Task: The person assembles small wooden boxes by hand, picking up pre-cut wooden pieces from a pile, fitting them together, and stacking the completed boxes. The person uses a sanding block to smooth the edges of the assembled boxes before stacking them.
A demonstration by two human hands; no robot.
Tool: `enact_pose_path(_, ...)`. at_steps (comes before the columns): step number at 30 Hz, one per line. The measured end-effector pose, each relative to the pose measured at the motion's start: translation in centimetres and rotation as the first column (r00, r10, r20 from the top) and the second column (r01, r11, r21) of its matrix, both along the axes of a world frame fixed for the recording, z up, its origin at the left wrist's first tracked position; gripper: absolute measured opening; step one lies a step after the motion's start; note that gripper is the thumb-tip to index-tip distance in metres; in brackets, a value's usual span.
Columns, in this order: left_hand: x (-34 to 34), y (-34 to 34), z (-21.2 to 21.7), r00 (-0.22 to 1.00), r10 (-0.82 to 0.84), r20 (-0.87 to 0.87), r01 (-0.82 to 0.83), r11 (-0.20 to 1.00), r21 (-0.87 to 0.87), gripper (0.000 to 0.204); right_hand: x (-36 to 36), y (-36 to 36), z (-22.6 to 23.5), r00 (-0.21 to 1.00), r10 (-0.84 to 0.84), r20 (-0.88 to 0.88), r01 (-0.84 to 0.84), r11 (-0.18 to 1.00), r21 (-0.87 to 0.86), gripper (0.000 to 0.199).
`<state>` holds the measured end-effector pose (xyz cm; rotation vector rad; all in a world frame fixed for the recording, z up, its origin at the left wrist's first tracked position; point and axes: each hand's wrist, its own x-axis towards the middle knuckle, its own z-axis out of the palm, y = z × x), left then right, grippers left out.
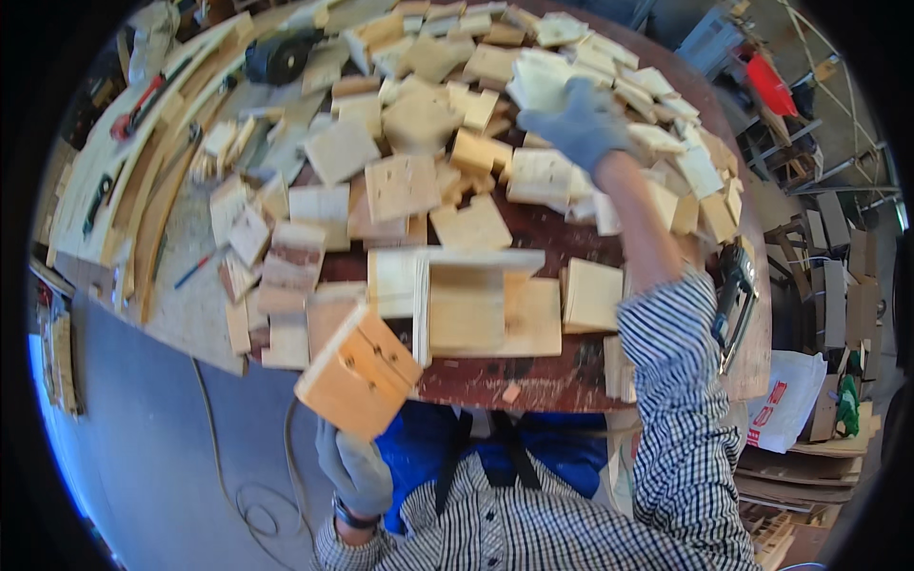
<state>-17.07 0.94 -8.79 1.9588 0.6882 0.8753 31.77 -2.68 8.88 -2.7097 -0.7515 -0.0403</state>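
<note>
My left hand, in a grey glove, is closed on the lower end of a squarish wood block with dark knots, tilted up in front of the table edge. My right hand, also gloved, reaches far over the pile, thumb and fingers apart. It lies against a pale wood piece; motion blurs this spot a little. Between my arms, near the table's front edge, stands a box-like wooden assembly with upright pale boards.
Many wood offcuts cover the dark red table. A nail gun or stapler-like tool lies at the right edge. Long boards, a red-handled tool and a black tool are at the left. A cable trails on the floor.
</note>
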Motion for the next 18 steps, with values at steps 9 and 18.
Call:
enact_pose_path(9,2.8,0.8,0.9,0.900,0.076,0.429,0.176,0.836,-0.519,0.046,-18.4,-10.5,-2.2,0.703,0.668,0.243,-0.694,0.719,0.033,0.087)
enact_pose_path(18,5.0,0.8,1.0,0.989,0.135,0.061,-0.063,0.757,-0.650,0.061,-17.6,-9.5,-6.4,0.664,0.729,0.168,-0.732,0.679,-0.052,0.075)
